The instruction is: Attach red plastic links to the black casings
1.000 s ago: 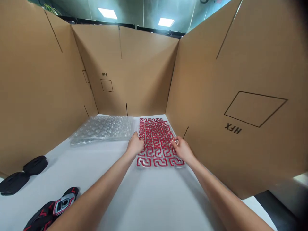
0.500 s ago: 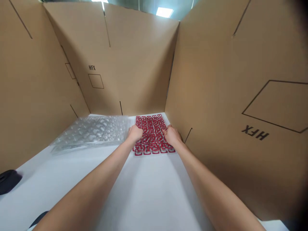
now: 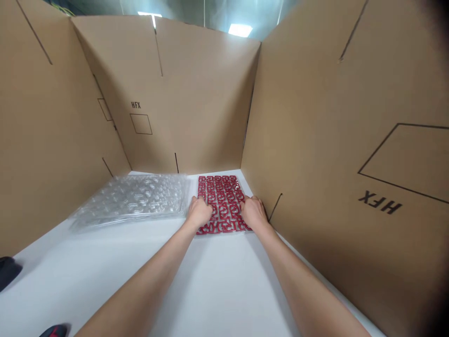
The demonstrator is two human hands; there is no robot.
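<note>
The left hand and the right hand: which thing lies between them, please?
In the head view, the red-patterned plastic lies between the left hand and the right hand, with each hand at one side edge.

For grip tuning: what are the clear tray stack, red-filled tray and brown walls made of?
Clear tray stack: probably thin glossy plastic; transparent, glinting.
Red-filled tray: likely shiny clear plastic; transparent rim.
Brown walls: apparently matte cardboard; slits, printed marks.

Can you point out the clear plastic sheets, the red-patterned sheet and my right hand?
Clear plastic sheets (image 3: pixel 136 196): head view, middle of the bumpy top surface.
Red-patterned sheet (image 3: pixel 220 198): head view, middle of the patterned surface.
Right hand (image 3: pixel 254 213): head view, back of the hand.
</note>
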